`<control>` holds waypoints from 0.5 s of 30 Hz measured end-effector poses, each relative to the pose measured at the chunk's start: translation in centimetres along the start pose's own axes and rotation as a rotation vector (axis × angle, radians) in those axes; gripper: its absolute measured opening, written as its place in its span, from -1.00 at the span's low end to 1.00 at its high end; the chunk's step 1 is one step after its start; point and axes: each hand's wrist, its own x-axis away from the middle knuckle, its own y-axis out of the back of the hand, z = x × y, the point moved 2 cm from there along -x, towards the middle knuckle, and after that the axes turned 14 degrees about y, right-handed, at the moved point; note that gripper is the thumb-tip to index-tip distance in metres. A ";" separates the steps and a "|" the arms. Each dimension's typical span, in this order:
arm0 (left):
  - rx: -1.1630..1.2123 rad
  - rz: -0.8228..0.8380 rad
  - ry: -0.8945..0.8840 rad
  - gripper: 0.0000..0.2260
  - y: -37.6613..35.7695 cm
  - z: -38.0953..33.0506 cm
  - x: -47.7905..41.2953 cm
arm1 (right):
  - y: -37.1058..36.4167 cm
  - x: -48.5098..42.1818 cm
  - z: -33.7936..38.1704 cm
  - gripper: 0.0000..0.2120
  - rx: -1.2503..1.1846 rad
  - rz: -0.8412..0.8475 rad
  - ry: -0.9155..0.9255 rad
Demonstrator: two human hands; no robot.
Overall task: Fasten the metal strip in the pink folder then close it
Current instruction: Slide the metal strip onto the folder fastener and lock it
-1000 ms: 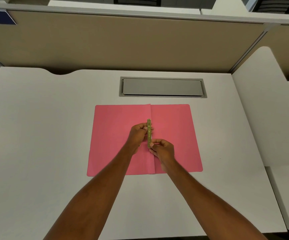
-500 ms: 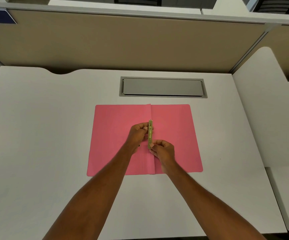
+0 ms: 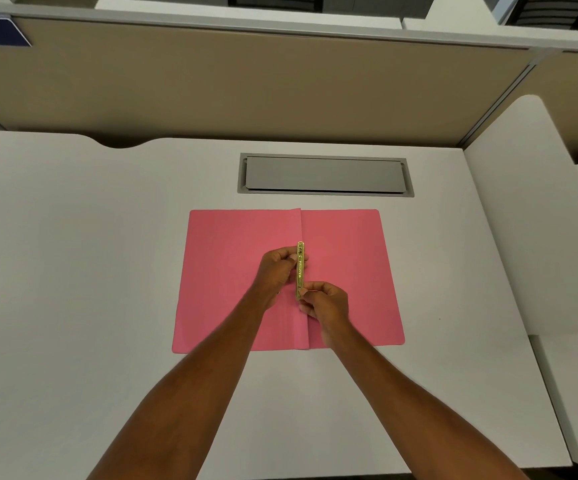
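A pink folder (image 3: 232, 271) lies open and flat on the white desk, its centre fold running away from me. A narrow gold metal strip (image 3: 300, 270) lies lengthwise along that fold. My left hand (image 3: 277, 268) pinches the strip's upper half from the left. My right hand (image 3: 325, 301) grips its near end with thumb and fingers. The strip's lowest part is hidden under my right fingers.
A grey rectangular cable hatch (image 3: 325, 174) is set into the white desk (image 3: 73, 271) just beyond the folder. A tan partition wall (image 3: 246, 88) stands along the desk's far edge. Another white desk (image 3: 537, 220) adjoins on the right.
Both hands stay on the strip over the fold; the strip has shifted very slightly, otherwise nothing has visibly moved.
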 end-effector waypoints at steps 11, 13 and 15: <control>-0.648 -0.504 -0.258 -0.43 1.3 1.0 -0.5 | -0.4 -0.3 -0.1 -0.85 0.170 -0.026 0.034; -0.741 -0.534 -0.236 -0.29 1.6 1.4 -0.6 | -0.6 -0.4 -0.2 -0.83 0.201 -0.046 0.054; -0.768 -0.511 -0.227 -0.18 1.6 1.7 -1.0 | -0.5 -0.4 -0.2 -0.81 0.225 -0.057 0.076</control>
